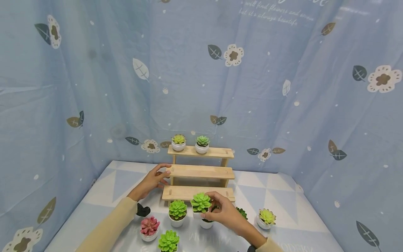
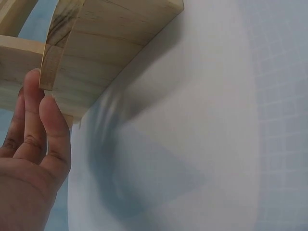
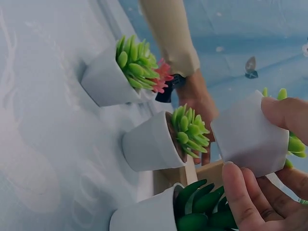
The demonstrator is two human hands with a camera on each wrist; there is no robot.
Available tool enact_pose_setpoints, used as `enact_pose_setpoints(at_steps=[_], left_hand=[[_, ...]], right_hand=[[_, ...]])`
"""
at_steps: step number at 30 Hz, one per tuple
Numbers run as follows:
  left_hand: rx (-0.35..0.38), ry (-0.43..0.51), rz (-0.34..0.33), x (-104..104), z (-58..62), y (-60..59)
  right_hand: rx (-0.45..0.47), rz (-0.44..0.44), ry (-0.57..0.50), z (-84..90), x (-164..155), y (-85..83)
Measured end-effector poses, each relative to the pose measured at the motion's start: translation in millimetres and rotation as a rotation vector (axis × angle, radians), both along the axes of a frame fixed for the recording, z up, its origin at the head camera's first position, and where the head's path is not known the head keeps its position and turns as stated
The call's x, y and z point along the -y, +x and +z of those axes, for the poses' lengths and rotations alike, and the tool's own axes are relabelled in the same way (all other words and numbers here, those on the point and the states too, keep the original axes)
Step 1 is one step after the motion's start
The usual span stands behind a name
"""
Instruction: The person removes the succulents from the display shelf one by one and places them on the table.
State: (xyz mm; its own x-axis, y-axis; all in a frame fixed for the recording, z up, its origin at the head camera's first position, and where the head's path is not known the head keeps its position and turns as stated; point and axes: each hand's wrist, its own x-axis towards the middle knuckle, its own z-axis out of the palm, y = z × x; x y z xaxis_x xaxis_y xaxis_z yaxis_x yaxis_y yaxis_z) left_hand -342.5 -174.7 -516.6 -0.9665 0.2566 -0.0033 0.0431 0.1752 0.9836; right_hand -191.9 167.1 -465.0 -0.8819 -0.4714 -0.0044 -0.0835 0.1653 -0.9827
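My left hand (image 1: 152, 182) holds the left end of the middle shelf on a three-tier wooden stand (image 1: 201, 171). In the left wrist view, its fingertips meet the wooden edge (image 2: 50, 67); the thumb is hard to make out. My right hand (image 1: 225, 211) pinches the white pot (image 3: 250, 134) of a bright green artificial succulent (image 1: 200, 201), raised in front of the lowest shelf. Below it stands another white pot (image 1: 206, 224), its plant mostly hidden by that hand. Beside it sits a light green potted succulent (image 1: 177, 210).
Two potted succulents, one yellowish (image 1: 178, 141) and one green (image 1: 202, 144), stand on the top shelf. On the table are a red one (image 1: 149, 227), a green one (image 1: 168, 241), a dark green one (image 1: 241, 212) and a yellow-green one (image 1: 266, 217). A patterned blue curtain (image 1: 189, 87) hangs behind.
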Motion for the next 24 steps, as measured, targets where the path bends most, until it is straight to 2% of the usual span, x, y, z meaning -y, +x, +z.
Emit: enact_pose_setpoints(at_steps=[11,24], left_hand=[[0.000,0.002,-0.002,0,-1.3,0.5],[0.005,0.009,-0.005,0,1.9,1.7]], right_hand=[[-0.028,0.059,-0.007,-6.8,-1,11.0],[-0.029,0.080,0.056,-14.9,2,23.3]])
